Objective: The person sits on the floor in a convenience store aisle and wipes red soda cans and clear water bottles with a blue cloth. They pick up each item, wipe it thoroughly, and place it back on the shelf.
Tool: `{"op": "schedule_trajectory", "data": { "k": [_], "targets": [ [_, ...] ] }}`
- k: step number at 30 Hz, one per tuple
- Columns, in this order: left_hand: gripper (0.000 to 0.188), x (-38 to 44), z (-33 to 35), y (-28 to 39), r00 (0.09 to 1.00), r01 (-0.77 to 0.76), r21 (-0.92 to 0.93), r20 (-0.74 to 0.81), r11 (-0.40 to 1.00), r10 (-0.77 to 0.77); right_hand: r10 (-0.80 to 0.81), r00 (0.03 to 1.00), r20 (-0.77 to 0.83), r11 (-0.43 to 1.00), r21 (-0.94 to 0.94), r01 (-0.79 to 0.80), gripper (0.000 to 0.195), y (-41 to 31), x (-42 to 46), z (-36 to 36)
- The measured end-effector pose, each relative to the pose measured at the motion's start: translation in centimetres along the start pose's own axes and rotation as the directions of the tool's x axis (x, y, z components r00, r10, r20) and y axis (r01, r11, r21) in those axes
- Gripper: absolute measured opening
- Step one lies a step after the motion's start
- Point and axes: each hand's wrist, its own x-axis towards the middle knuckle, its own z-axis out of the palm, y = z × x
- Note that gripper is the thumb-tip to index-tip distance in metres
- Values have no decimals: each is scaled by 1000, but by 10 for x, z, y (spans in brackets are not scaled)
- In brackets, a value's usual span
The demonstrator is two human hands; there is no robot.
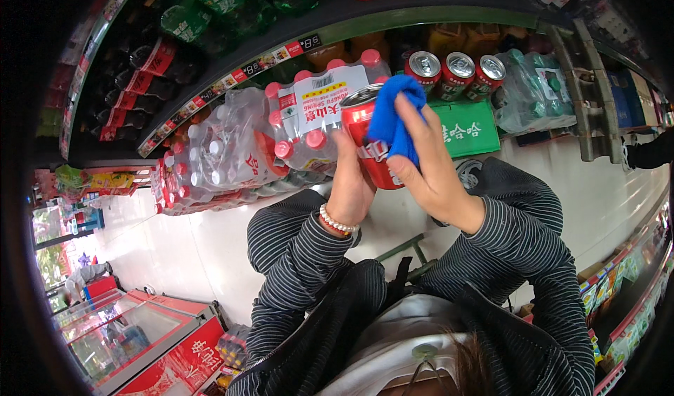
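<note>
In my left hand (352, 185) is a large red soda can (359, 118), tilted, its silver top facing up and away from me. My right hand (437, 175) presses a folded blue cloth (403, 117) against the can's right side and upper edge. Part of the can's printed face is covered by the cloth and fingers. Just beyond stand three red-and-green soda cans (459, 75) in a row, behind a green carton (470, 127) bearing white writing. To their left lies a shrink-wrapped pack of red-capped water bottles (316, 109).
More wrapped bottle packs (226, 143) line the shelf front at left. A green-capped pack (537, 90) sits at right beside a grey plastic pallet (590, 90). Above runs a shelf edge with price tags (247, 69). A red chest freezer (152, 333) stands lower left; another person's foot (629, 151) shows far right.
</note>
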Motion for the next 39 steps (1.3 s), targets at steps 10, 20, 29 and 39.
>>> {"op": "schedule_trajectory", "data": {
  "k": [10, 20, 29, 39],
  "targets": [
    [77, 0, -11, 6, 998, -23, 11, -52, 1000, 23, 398, 850, 344, 536, 665, -520, 89, -9, 2, 1],
    [100, 5, -30, 16, 985, -134, 362, 150, 922, 85, 392, 788, 474, 440, 656, -613, 84, -12, 13, -14],
    [81, 3, -19, 15, 854, -413, 676, 55, 610, 517, -91, 993, 71, 875, -471, 114, 87, -2, 23, -25],
    [61, 1, -8, 16, 901, -325, 499, -95, 803, 424, -197, 972, 130, 969, -127, 214, 90, 0, 15, -14]
  ]
}}
